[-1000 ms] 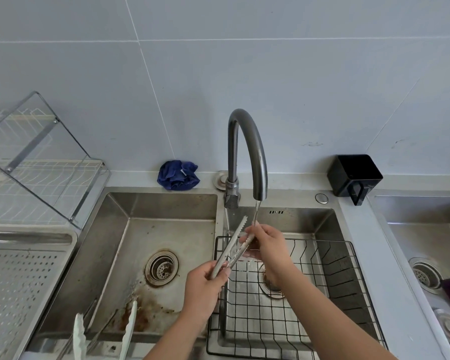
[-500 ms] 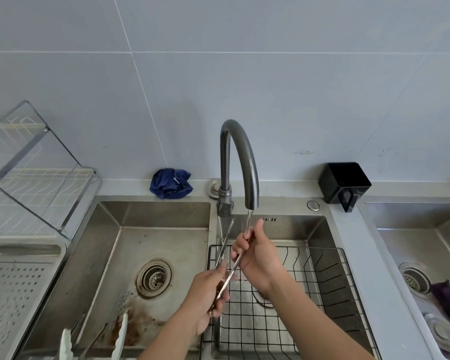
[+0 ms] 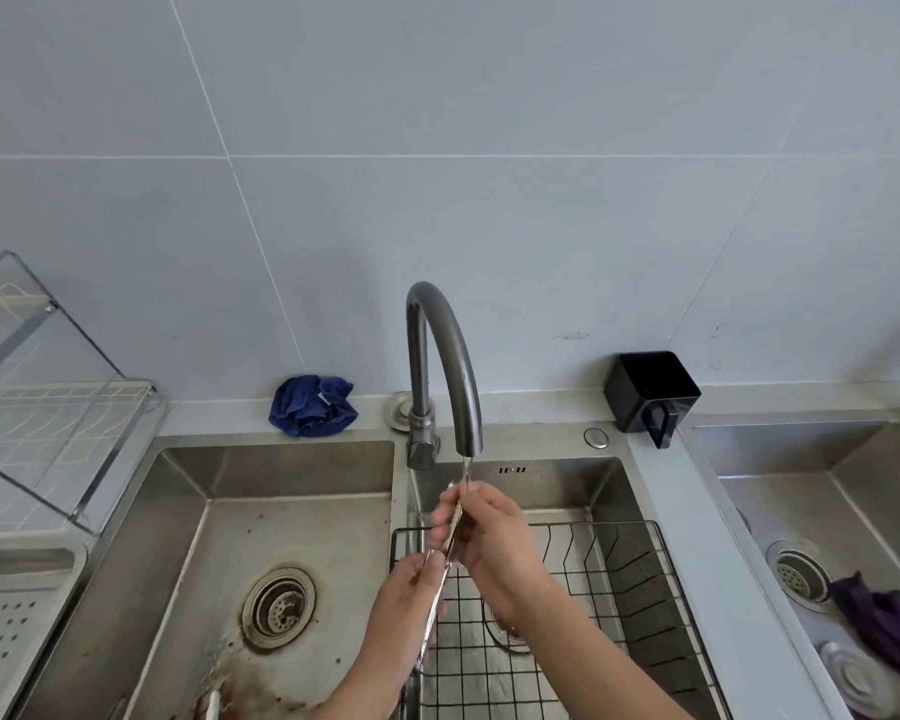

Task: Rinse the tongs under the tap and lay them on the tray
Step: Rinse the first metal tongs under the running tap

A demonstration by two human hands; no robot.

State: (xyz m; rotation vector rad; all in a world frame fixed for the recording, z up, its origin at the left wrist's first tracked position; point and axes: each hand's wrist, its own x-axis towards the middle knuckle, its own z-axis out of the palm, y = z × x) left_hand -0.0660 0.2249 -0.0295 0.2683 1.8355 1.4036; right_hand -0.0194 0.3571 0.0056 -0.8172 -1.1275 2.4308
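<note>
Metal tongs (image 3: pixel 444 569) stand almost upright under the dark curved tap (image 3: pixel 450 356), their tips in the thin stream of water. My left hand (image 3: pixel 406 610) grips the lower handle end. My right hand (image 3: pixel 489 537) is wrapped around the upper part of the tongs, just below the spout, pressing the two arms together. The perforated tray (image 3: pixel 6 631) lies at the far left edge, beside the left sink.
A wire basket (image 3: pixel 640 589) sits in the middle sink below my hands. The left sink (image 3: pixel 219 537) holds another utensil at the bottom edge. A blue cloth (image 3: pixel 310 405), a black cup (image 3: pixel 650 389), a dish rack (image 3: pixel 48 407) and a right sink with a purple cloth (image 3: pixel 884 626) surround them.
The tongs' arms have closed together and turned more upright. My right hand slid up them toward the spout. The camera tilted upward, so the sinks sit lower in view.
</note>
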